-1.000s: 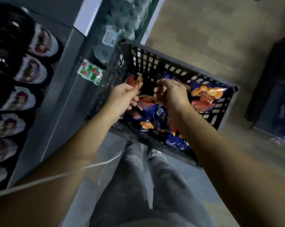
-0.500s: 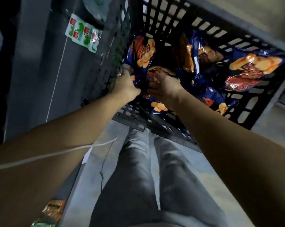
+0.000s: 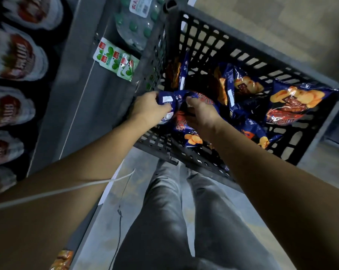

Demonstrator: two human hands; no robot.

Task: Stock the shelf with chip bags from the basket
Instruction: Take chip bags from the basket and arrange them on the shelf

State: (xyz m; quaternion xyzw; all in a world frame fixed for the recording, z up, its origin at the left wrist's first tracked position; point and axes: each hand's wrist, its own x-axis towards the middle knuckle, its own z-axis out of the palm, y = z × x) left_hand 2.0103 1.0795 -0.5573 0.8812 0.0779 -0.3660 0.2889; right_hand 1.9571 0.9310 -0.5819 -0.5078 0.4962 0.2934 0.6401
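A dark slatted basket stands on the floor beside a grey shelf. Several blue chip bags with orange chip pictures lie inside it, one large bag at the right. At the basket's near left corner, my left hand grips the top of a blue chip bag. My right hand grips the same bag from the right, fingers curled into the foil. The bag sits just above the others.
White and red packets fill the shelf at the left. Green and white price tags hang on the shelf edge, and a pack of bottled water sits behind them. My grey-trousered legs stand below the basket. A white cord crosses my left forearm.
Both hands have closed on one blue bag and drawn it up at the basket's near left corner. The camera view has shifted, showing more of the shelf at the left.
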